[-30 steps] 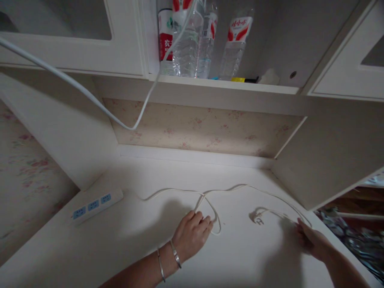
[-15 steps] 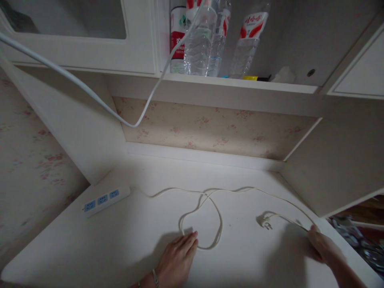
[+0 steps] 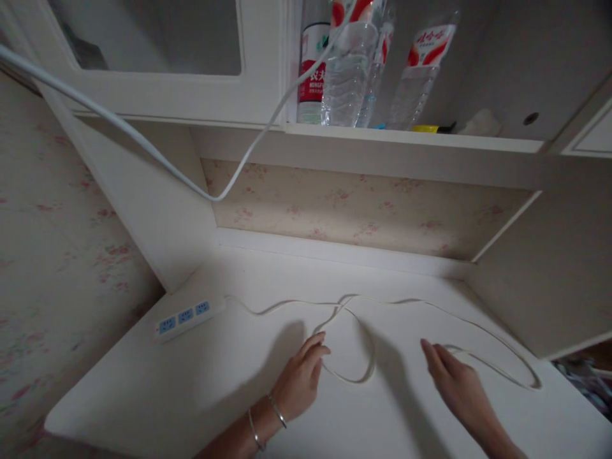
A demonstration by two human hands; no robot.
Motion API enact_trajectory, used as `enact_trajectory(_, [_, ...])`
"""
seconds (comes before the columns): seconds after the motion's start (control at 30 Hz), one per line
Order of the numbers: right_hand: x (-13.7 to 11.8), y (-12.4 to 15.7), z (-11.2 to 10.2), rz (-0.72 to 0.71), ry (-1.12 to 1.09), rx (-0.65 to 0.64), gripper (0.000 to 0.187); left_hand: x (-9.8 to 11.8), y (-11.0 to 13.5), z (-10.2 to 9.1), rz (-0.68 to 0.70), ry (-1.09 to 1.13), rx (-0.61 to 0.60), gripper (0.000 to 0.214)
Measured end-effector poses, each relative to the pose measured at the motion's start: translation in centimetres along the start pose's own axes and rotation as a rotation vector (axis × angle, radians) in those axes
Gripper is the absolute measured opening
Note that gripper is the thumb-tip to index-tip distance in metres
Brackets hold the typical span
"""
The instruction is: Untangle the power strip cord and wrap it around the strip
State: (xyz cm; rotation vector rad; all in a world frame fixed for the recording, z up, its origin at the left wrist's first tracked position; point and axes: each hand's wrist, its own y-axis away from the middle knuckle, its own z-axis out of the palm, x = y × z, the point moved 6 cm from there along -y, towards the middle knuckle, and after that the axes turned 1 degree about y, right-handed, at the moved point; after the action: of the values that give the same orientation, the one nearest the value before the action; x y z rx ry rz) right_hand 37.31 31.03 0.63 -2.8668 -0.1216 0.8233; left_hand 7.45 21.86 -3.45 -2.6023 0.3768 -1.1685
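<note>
A thin cream cord point(image 3: 410, 301) runs from a white power strip point(image 3: 188, 320) across the tabletop and crosses itself in a loop. My left hand point(image 3: 300, 380), with two silver bangles at the wrist, is at the loop's left side, palm down and fingers slightly bent apart. Whether its fingertips touch the cord cannot be told. My right hand point(image 3: 454, 376) hovers over the cord's doubled end, fingers stretched toward the left. That hand hides the plug, and its thumb does not show clearly. To the right, the cord bends back near the table edge.
Overhead, a shelf point(image 3: 411, 138) holds several clear plastic bottles point(image 3: 348, 76) and a yellow-and-black item point(image 3: 425, 129). A thick white cable point(image 3: 157, 151) hangs across the view in front of the cabinet. White side panels point(image 3: 564, 255) flank the tabletop point(image 3: 201, 395).
My right hand has let go of the cord at the right edge and moved left over the plug. My left hand has lifted a little and bent its fingers. The view has shifted.
</note>
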Motion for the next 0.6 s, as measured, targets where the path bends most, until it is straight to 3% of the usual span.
enact_trajectory(0.1, [-8.4, 3.4, 5.4, -0.032, -0.377, -0.298, 0.046, -3.1, 0.2, -5.6, -0.033, -0.101, 0.152, 0.028])
enact_trajectory(0.23, [-16.9, 6.2, 11.7, -0.122, -0.686, -0.565, 0.036, -10.5, 2.1, -14.9, -0.104, -0.432, 0.271, 0.030])
enact_trajectory(0.3, [-20.0, 6.3, 14.1, -0.264, -0.679, -0.594, 0.028, -14.4, 3.8, -19.2, -0.189, -0.608, 0.255, 0.046])
enact_trajectory(0.37, [-22.2, 5.8, 16.1, -0.413, -0.589, -0.543, 0.021, -18.2, 6.0, -22.4, -0.362, -0.734, 0.145, 0.062])
enact_trajectory(0.43, [-23.9, 5.1, 18.1, -0.548, -0.443, -0.469, 0.022, -21.1, 8.3, -24.5, -0.586, -0.773, 0.019, 0.072])
enact_trajectory(0.5, [-25.1, 4.3, 19.8, -0.658, -0.280, -0.414, 0.029, -22.5, 9.8, -25.3, -0.709, -0.735, -0.083, 0.073])
enact_trajectory(0.6, [-26.4, 3.2, 21.8, -0.730, -0.081, -0.373, 0.038, -22.1, 10.1, -25.1, -0.699, -0.717, -0.120, 0.066])
